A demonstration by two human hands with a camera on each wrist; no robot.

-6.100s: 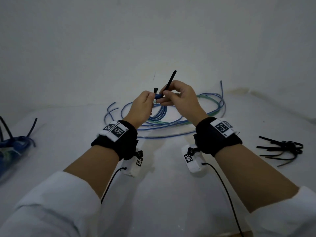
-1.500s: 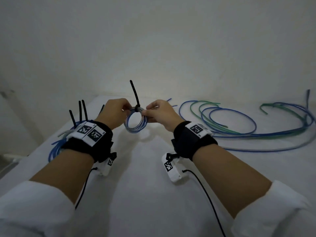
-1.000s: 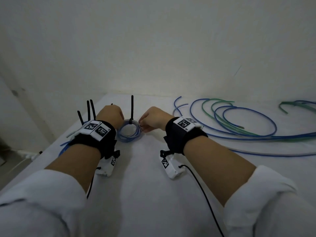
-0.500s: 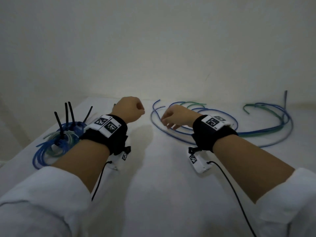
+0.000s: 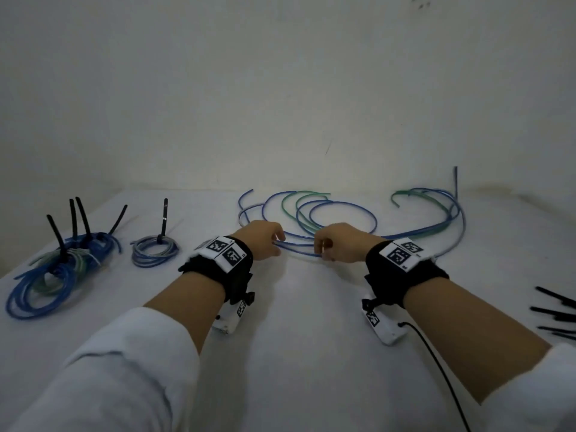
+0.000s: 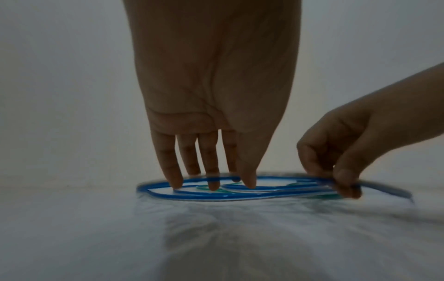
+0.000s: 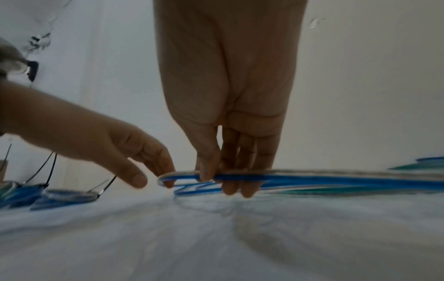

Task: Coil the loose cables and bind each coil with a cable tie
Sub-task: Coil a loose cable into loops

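Loose blue and green cables (image 5: pixel 343 210) lie in wide loops on the white table at the back centre. My right hand (image 5: pixel 321 249) pinches one blue cable (image 7: pixel 312 178) between thumb and fingers and holds it just off the table. My left hand (image 5: pixel 277 244) reaches down with straight fingers (image 6: pixel 212 182), the tips touching the cable loops (image 6: pixel 192 195) beside the right hand. A small tied coil (image 5: pixel 154 252) lies to the left, its black cable tie (image 5: pixel 164 218) standing upright.
A pile of tied blue and green coils (image 5: pixel 53 275) with several black tie tails fills the far left. Spare black cable ties (image 5: pixel 554 313) lie at the right edge. The wall stands just behind the cables.
The small coil was tied, then set down at the left. Both hands moved right to the loose cables. The right hand has taken hold of a blue cable and the left fingertips now touch it.
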